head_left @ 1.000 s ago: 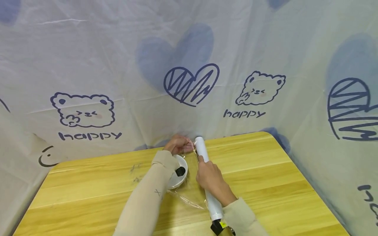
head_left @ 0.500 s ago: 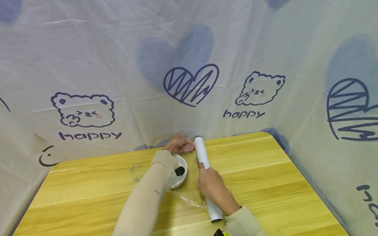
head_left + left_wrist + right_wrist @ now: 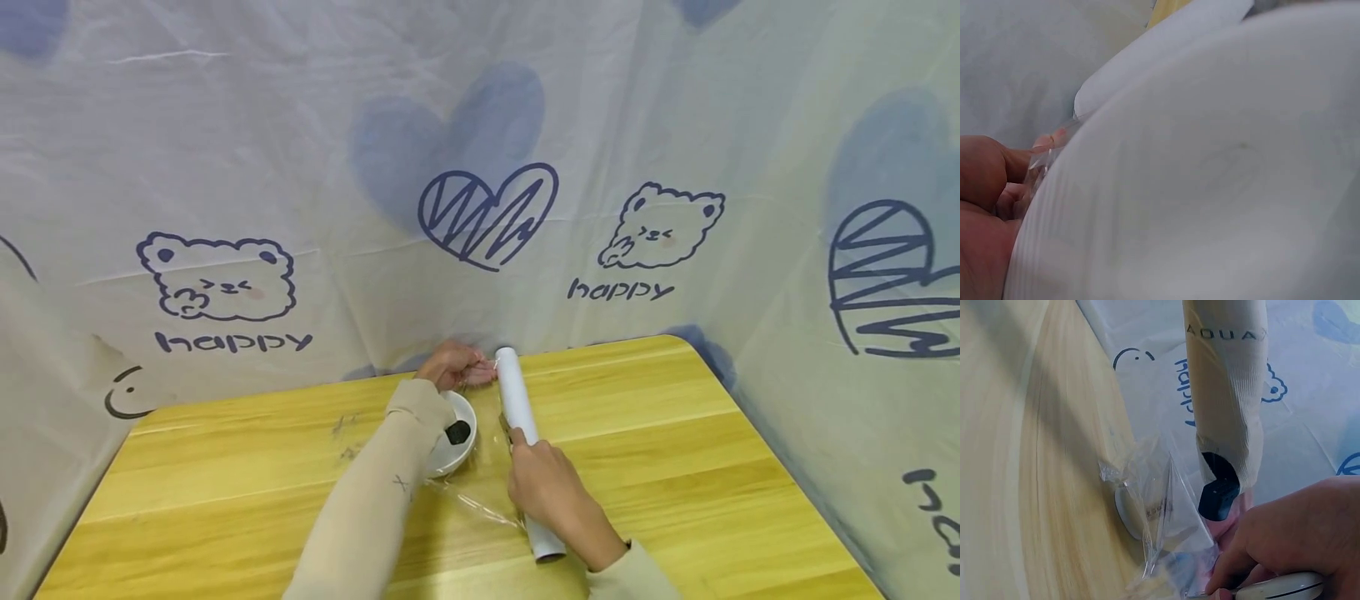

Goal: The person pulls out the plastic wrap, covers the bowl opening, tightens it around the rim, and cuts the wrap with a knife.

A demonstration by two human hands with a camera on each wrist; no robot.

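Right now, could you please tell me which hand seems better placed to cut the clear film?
The right hand, I think: it grips the white-handled tool alongside the white roll, close to the clear film. The left hand seems occupied, pinching film near the roll's far end.

Pale creased cloth backdrop [image 3: 330,167]: blue hearts [image 3: 450,158], bears [image 3: 221,279], "happy" lettering [image 3: 234,342]; yellow wood-grain table [image 3: 675,467].

1. Table [image 3: 675,467]: yellow wood-grain top, rounded corner at 2 o'clock.
2. White bowl [image 3: 452,457] on top, near centre; faint dark marks [image 3: 346,425] at 9 o'clock from it.
3. White roll [image 3: 517,396] lies at 3 o'clock from bowl.
4. Clear film [image 3: 483,492] at bowl's 4 o'clock; contact with wood unclear.
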